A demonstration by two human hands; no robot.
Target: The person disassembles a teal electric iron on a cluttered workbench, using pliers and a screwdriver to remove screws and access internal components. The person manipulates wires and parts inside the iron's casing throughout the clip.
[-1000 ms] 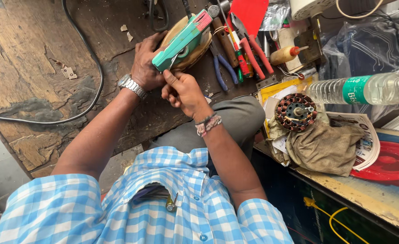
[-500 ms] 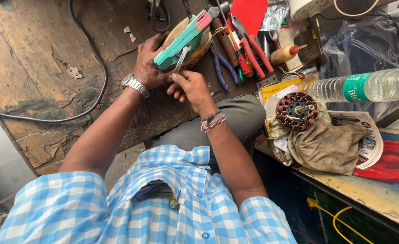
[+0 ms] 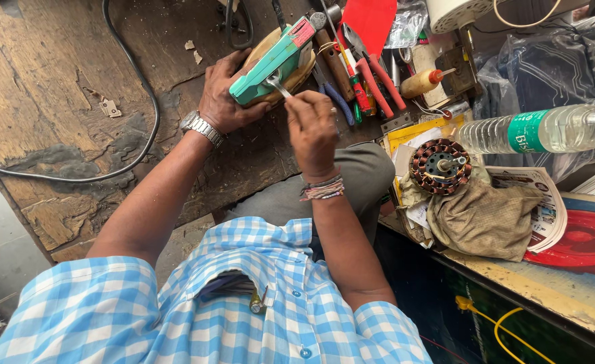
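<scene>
Green tool housing (image 3: pixel 270 64) sits tilted at the far edge of the worn wooden bench (image 3: pixel 48 114), resting on a round tan wooden piece (image 3: pixel 296 71). Left hand (image 3: pixel 226 98) is wrapped around its lower end, fingers closed, steadying it. Right hand (image 3: pixel 313 125) is closed in a pinch on a small metal tool (image 3: pixel 277 84) whose tip meets the side of the housing; whether it is a screwdriver or tweezers cannot be told. Judged step: working a fastener or small part on the housing side. The next move likely calls for keeping the housing firmly braced while the tip stays seated, since the body lies on a rounded support and could rock. Just right of the housing: red-handled pliers (image 3: pixel 378 74) and a blue-handled tool (image 3: pixel 338 101). Packages and labels: clear plastic bottle (image 3: pixel 540 131) lying on its side at right, with a green band label; small yellow squeeze bottle (image 3: pixel 427 82) with red nozzle; yellow flat pack (image 3: pixel 412 135) under a copper-wound motor stator (image 3: pixel 440 165); printed paper (image 3: pixel 537 209) beneath a tan cloth (image 3: pixel 483 219); red round lid (image 3: pixel 584 243) at the far right.
</scene>
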